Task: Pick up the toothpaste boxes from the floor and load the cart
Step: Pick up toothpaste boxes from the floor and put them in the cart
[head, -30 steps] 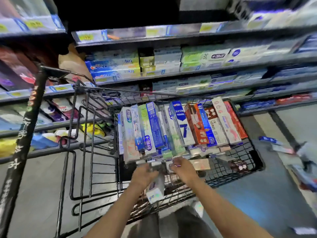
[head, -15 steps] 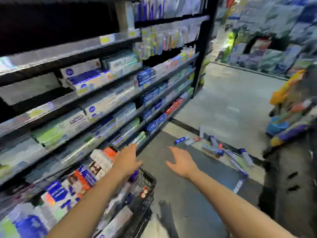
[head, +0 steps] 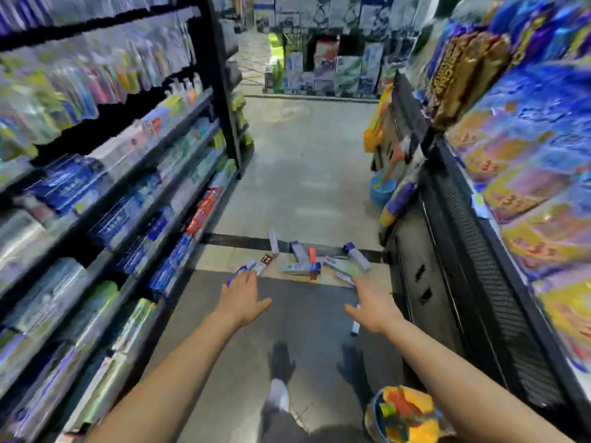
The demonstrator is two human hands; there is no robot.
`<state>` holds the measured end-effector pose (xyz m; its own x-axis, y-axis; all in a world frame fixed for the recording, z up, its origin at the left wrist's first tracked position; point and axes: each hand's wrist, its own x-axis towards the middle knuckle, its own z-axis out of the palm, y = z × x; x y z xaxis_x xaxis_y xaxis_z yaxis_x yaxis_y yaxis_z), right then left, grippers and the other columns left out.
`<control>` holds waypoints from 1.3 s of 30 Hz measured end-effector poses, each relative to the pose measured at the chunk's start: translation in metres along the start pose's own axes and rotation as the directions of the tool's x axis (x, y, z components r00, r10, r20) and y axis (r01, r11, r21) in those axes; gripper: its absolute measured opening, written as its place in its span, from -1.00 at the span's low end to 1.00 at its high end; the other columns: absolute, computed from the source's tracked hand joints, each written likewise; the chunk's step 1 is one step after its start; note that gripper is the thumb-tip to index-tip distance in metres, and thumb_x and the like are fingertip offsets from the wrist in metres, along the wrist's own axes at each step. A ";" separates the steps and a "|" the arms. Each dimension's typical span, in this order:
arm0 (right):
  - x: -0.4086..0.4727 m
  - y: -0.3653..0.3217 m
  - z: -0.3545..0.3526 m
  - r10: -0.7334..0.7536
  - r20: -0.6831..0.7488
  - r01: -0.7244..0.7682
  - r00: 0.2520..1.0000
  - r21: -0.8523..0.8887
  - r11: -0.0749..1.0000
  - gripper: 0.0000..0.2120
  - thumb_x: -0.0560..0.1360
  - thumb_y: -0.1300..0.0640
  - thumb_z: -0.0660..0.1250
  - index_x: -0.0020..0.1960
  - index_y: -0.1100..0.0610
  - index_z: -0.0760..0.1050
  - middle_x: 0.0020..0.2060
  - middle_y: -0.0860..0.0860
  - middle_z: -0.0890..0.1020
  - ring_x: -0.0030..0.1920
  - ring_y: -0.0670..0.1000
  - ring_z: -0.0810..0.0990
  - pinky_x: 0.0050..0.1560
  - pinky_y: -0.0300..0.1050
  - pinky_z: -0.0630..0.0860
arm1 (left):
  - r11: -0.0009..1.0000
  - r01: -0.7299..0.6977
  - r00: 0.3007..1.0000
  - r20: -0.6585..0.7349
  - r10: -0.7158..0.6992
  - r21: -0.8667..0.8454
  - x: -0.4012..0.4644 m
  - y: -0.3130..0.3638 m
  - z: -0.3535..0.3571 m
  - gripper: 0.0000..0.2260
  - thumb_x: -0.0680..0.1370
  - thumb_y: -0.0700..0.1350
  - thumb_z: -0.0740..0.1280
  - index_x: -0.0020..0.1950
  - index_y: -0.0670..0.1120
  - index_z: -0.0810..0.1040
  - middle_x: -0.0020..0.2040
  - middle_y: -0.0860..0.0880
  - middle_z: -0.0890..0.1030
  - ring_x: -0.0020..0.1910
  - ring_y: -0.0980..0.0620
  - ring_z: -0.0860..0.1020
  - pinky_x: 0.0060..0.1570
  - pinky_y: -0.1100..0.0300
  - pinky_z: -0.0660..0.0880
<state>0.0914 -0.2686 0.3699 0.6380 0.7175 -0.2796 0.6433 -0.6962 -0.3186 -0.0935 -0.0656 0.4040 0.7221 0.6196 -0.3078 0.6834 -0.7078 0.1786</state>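
Both hands are empty and reaching ahead. The left hand [head: 244, 298] has its fingers straight and loosely spread, fingertips pointing at the near-left end of the scattered cardboard toothpaste boxes [head: 302, 267]; the right hand [head: 372, 306] is spread the same way, stretched toward the right end of the pile. Neither touches a box, as far as the blur lets me judge.

The boxes lie strewn on the pale tiled floor [head: 303, 174] just beyond the hands, across the dark floor stripe, between the black shelving of boxed toothpaste [head: 134, 219] on the left and the black rack of bright snack packets [head: 511, 174] on the right. One slim box [head: 355, 327] lies apart, nearer, under the right wrist. A white shoe [head: 279, 398] steps forward below.

I take this for the walk to fetch another load. Next the person needs to bend down and close fingers round several boxes.

A second ago both hands were at the wire cart, settling boxes among a full row; now the cart is out of sight, and the pile, well off to the right half a second ago, lies straight ahead and closer.
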 end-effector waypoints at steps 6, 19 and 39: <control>0.092 0.042 -0.011 0.171 0.076 -0.172 0.982 0.015 0.985 -0.38 0.47 -0.13 0.26 0.45 0.06 0.20 0.37 0.07 0.40 0.33 0.14 0.41 0.35 0.05 0.32 | 0.997 -0.076 0.991 0.113 0.076 -0.005 0.136 0.032 -0.003 -0.33 0.50 0.13 0.31 0.47 -0.18 0.20 0.42 -0.19 0.34 0.39 -0.15 0.34 0.35 0.01 0.32; 0.338 0.038 -0.034 0.229 0.260 -0.242 0.938 0.021 0.970 -0.48 0.50 -0.11 0.27 0.37 0.09 0.27 0.28 0.06 0.47 0.26 0.10 0.45 0.24 -0.02 0.36 | 0.994 -0.094 0.944 0.321 0.072 0.056 0.377 0.015 -0.021 -0.34 0.49 0.04 0.34 0.47 -0.18 0.16 0.40 -0.16 0.33 0.35 -0.14 0.35 0.28 0.04 0.36; 0.721 0.123 0.219 0.213 0.554 -0.269 0.805 0.021 0.963 -0.41 0.50 -0.11 0.26 0.44 0.14 0.24 0.35 0.10 0.42 0.34 0.10 0.41 0.31 0.01 0.37 | 0.994 0.090 0.794 0.599 -0.106 0.056 0.691 -0.051 0.269 -0.43 0.51 0.03 0.30 0.44 -0.12 0.19 0.35 -0.07 0.35 0.34 -0.07 0.36 0.23 0.10 0.34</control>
<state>0.5380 0.1688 -0.0687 0.4166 0.4420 -0.7944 0.4386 -0.8631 -0.2502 0.3419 0.3070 -0.0688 0.4366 0.3632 -0.8230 0.7384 -0.6673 0.0972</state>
